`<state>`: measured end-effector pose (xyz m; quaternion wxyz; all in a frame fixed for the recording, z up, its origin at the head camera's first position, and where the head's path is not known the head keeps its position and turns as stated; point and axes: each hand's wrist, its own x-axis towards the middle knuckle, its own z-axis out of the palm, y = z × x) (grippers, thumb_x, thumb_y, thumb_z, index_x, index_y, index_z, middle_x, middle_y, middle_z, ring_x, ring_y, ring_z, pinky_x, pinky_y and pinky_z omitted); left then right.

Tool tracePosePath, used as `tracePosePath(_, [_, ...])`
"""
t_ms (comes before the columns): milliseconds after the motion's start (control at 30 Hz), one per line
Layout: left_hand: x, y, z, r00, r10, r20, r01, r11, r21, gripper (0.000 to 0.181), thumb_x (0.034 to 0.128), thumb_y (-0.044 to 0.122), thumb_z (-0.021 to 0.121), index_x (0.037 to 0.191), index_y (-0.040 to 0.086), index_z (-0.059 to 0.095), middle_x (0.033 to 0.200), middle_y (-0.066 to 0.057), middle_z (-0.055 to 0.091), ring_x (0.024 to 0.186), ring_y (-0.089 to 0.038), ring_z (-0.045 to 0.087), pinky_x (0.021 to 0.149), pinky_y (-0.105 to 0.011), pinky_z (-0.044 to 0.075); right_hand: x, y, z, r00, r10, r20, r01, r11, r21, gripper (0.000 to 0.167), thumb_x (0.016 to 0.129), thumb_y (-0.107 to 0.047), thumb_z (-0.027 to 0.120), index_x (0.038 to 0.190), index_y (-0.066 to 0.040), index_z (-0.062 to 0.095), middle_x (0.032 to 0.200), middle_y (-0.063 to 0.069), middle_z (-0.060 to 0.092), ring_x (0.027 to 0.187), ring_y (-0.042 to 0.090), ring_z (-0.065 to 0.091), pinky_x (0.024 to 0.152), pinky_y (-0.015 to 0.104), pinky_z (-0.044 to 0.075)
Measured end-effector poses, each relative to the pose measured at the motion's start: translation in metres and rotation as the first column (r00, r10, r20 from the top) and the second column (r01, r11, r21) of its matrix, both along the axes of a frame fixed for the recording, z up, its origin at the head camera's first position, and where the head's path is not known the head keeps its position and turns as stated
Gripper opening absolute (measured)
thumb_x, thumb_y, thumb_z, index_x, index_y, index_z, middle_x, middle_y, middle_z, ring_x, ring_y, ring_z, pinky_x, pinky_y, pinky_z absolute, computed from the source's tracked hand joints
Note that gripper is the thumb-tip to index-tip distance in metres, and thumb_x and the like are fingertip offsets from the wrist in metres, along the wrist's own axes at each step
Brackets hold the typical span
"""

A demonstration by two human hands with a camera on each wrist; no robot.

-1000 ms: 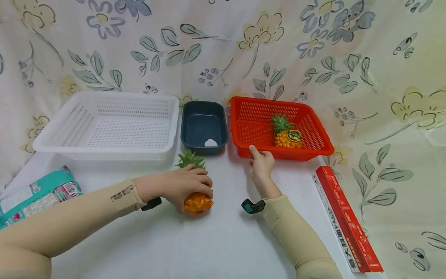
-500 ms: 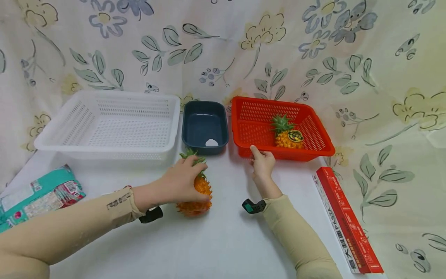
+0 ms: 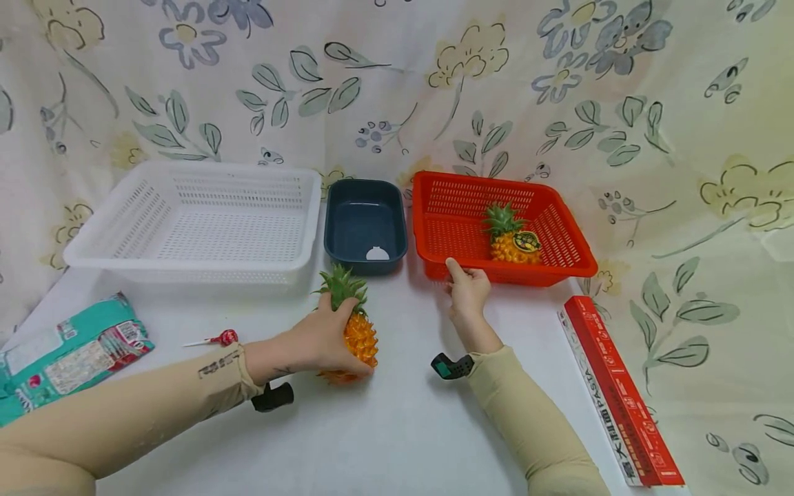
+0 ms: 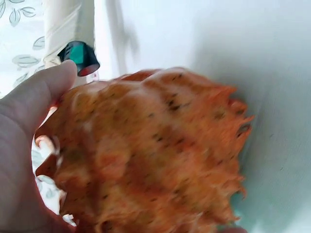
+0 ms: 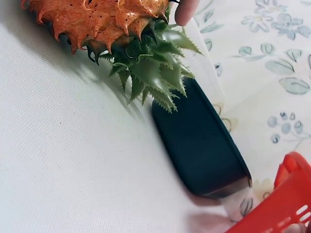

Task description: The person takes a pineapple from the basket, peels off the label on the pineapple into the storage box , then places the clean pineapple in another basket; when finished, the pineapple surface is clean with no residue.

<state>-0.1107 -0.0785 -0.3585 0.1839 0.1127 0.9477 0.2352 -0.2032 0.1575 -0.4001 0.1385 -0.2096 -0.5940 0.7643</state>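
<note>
- Pineapple (image 3: 361, 341) just off centre toward seven o'clock, crown toward twelve; looks firm, fairly heavy, prickly, best held round its middle.
- Left hand (image 3: 327, 341) grips it from nine o'clock.
- Right hand (image 3: 468, 295), toward two, pinches the rim of the red basket (image 3: 453, 234).
- Red box (image 3: 620, 393) past three reads "PASTA".

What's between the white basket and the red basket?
A dark blue tub stands between the white basket and the red basket, as the head view shows.

The pineapple (image 3: 361, 336) looks rough, the red basket (image 3: 521, 276) smooth plastic.
</note>
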Motion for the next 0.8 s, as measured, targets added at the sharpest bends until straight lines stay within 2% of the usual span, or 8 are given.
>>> tracePosePath(233, [0.0,-0.005,-0.006,0.999,0.018,0.038,-0.021,0.996,0.082,0.114,0.0509,0.053,0.084,0.142,0.017,0.026,0.127,-0.025,0.031,0.083,-0.023,0.056,0.073,-0.035,0.051,0.0,-0.001,-0.002,1.0,0.016,-0.008,-0.016,1.0,0.019,0.024,0.082,-0.017,0.071,0.088,-0.004,0.051,0.06,0.0,0.053,0.051,0.008,0.048,0.051,0.021,0.047])
tracePosePath(433, [0.002,-0.017,-0.009,0.999,0.012,0.031,-0.016,0.99,0.137,0.102,0.052,0.044,0.086,0.137,0.02,0.034,0.134,-0.021,0.027,0.087,-0.024,0.054,0.075,-0.037,0.051,-0.001,-0.001,-0.002,1.0,0.016,-0.009,-0.016,1.0,0.017,0.024,0.082,-0.017,0.071,0.087,-0.006,0.051,0.061,0.0,0.053,0.051,0.009,0.048,0.052,0.022,0.048])
tracePosePath(600, [0.003,-0.025,-0.004,0.999,-0.027,0.017,0.025,0.993,0.115,0.098,0.0513,0.041,0.086,0.134,0.022,0.037,0.132,-0.019,0.029,0.084,-0.023,0.054,0.071,-0.035,0.051,-0.001,-0.001,-0.001,1.0,0.015,-0.008,-0.014,1.0,0.003,0.022,0.082,-0.015,0.07,0.085,-0.007,0.051,0.06,0.0,0.052,0.051,0.01,0.049,0.053,0.023,0.048])
tracePosePath(800, [0.008,-0.031,0.013,0.996,-0.079,0.034,0.075,0.992,0.1,0.095,0.0512,0.038,0.086,0.133,0.021,0.039,0.127,-0.015,0.033,0.08,-0.02,0.054,0.067,-0.031,0.05,-0.001,0.0,-0.003,1.0,0.0,-0.019,0.0,1.0,0.018,0.022,0.082,-0.016,0.07,0.084,-0.006,0.051,0.057,-0.002,0.053,0.05,0.009,0.049,0.05,0.022,0.047])
